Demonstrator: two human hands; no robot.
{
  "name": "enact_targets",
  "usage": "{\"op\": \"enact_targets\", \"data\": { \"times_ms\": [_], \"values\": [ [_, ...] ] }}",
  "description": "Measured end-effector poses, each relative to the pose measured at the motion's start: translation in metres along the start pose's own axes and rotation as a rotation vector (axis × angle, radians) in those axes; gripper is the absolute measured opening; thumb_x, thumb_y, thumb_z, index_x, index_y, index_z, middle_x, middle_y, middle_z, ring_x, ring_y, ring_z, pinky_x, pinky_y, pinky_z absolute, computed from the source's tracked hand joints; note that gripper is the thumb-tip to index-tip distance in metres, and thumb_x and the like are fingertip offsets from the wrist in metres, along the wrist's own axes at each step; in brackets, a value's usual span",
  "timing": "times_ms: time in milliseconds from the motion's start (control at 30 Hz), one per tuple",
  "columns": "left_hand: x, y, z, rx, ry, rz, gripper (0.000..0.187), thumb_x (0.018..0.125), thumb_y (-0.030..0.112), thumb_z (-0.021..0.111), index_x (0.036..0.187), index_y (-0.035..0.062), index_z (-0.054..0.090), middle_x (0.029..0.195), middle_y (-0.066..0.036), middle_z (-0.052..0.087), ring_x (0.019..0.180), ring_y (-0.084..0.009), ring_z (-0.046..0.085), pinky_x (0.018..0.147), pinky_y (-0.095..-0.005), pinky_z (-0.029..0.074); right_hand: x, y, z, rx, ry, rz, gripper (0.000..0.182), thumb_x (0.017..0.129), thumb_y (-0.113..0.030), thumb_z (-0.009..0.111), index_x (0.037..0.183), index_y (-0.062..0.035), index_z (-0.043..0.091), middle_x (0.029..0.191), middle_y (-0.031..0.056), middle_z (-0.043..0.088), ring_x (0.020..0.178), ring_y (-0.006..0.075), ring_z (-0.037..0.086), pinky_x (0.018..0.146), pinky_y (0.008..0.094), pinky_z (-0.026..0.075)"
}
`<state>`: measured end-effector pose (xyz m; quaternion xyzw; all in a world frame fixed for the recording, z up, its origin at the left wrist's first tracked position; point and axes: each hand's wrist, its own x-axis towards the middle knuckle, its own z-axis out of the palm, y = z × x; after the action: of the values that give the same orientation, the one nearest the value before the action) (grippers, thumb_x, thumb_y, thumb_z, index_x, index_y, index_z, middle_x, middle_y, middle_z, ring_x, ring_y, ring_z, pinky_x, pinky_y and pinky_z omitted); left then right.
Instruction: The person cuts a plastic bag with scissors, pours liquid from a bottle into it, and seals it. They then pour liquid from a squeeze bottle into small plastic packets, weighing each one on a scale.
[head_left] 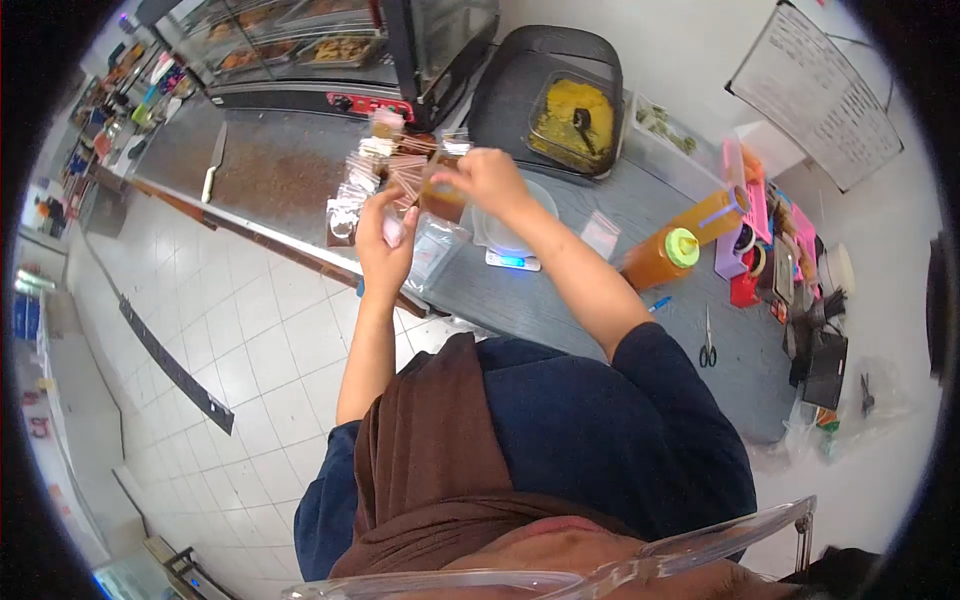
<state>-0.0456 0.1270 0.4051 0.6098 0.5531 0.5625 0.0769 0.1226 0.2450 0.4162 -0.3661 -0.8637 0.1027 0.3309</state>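
Observation:
My right hand (490,187) is closed, its fingers pinched at the top of a small clear plastic bag (443,200) with brown liquid in it. Just left of that bag, my left hand (380,255) curls its fingers round a small pale pink thing (393,232), whose kind I cannot make out. Several filled, tied little bags (350,200) lie in a cluster beyond my left hand. Under my right wrist, a round whitish container (535,200) sits on a digital scale (512,261) with a lit blue display. Flat clear plastic bags (435,250) lie by the counter's front edge.
A knife (215,165) lies far left on the counter. Behind stand a glass food warmer (370,105) and a black pan (505,75) holding a tub of yellow food (575,115). Rightward are sauce bottles (660,255), scissors (708,340) and a blue pen (660,304).

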Motion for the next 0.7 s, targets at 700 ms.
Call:
{"op": "enact_targets", "data": {
  "times_ms": [700],
  "values": [
    [-0.029,0.077,0.051,-0.432,-0.379,-0.056,0.044,0.074,-0.003,0.055,0.117,-0.0007,0.049,0.116,-0.016,0.054,0.101,-0.0291,0.056,0.088,-0.0363,0.045,-0.136,-0.046,-0.102,0.329,0.188,0.135,0.009,0.07,-0.003,0.072,0.077,-0.0018,0.067,0.076,0.0062,0.06,0.065,0.0183,0.057,0.058,0.0283,0.044]
  ]
}}
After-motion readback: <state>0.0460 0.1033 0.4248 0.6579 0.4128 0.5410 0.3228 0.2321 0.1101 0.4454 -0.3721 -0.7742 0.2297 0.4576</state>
